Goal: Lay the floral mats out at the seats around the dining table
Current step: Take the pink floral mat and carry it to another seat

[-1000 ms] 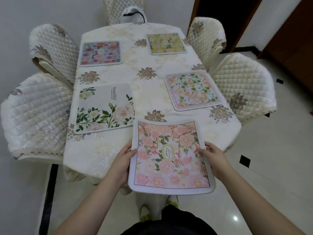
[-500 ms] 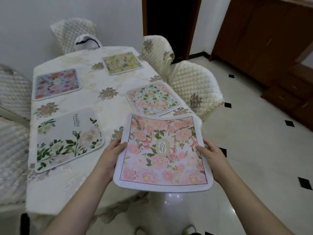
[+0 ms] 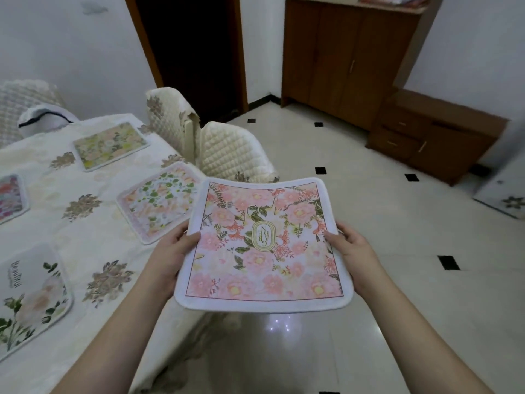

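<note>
Fingers under mat: the left hand (image 3: 173,253) and right hand (image 3: 350,251) showed only thumbs on the pink floral square mat with the white border (image 3: 264,245); their other fingers lay hidden beneath it.
Oval emblem: the gold lettering in the mat's middle was too small to read.
Multicoloured mat (image 3: 11,199): cut off by the left edge.
White mat with green leaves (image 3: 31,297): cut by the left edge, its print blurred.
Green-leaf mat (image 3: 159,201): near corner covered by the held mat.
Counter (image 3: 93,177): only its right part showed.
Pale panel with flower motif (image 3: 505,194): blurred, cut by the right edge.
</note>
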A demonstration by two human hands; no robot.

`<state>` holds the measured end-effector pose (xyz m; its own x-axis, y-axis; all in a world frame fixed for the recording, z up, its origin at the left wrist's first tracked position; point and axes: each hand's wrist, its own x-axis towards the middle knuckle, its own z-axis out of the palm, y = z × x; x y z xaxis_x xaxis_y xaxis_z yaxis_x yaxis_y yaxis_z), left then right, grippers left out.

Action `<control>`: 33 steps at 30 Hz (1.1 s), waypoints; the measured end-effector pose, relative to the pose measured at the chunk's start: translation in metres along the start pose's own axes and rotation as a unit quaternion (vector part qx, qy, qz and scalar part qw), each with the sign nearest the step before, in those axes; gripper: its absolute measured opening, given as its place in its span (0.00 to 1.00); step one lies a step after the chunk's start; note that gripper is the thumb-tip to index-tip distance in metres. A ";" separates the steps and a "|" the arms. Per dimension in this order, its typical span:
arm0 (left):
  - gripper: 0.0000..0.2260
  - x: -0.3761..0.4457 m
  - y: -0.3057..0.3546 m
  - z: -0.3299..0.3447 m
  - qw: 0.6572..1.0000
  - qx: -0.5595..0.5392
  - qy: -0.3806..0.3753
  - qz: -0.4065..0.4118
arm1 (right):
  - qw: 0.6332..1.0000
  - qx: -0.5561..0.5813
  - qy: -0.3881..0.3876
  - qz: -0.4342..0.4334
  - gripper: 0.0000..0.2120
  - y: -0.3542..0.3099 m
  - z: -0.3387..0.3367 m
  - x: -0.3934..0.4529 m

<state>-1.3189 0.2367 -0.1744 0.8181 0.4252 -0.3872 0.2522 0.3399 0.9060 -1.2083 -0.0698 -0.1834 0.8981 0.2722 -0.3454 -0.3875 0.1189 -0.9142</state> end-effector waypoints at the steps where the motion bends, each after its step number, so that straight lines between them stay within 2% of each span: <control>1: 0.12 0.006 0.001 0.013 1.000 0.004 0.001 0.003 | 1.000 0.002 0.008 -0.003 0.14 -0.006 -0.012 0.003; 9: 0.13 0.051 0.016 0.088 0.999 0.017 -0.032 -0.007 | 0.998 0.029 0.052 -0.022 0.12 -0.046 -0.070 0.029; 21: 0.13 0.186 0.054 0.143 0.998 0.014 -0.059 -0.013 | 0.995 0.010 0.095 -0.028 0.11 -0.089 -0.078 0.139; 33: 0.08 0.301 0.087 0.225 0.997 0.034 -0.067 -0.012 | 0.991 0.001 0.127 -0.032 0.12 -0.146 -0.112 0.248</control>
<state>-0.9348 0.2056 -0.1732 0.8724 0.2996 -0.3862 0.3028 0.2890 0.9082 -0.9057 -0.1264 -0.1598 0.9443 0.0149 -0.3288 -0.3279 0.1294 -0.9358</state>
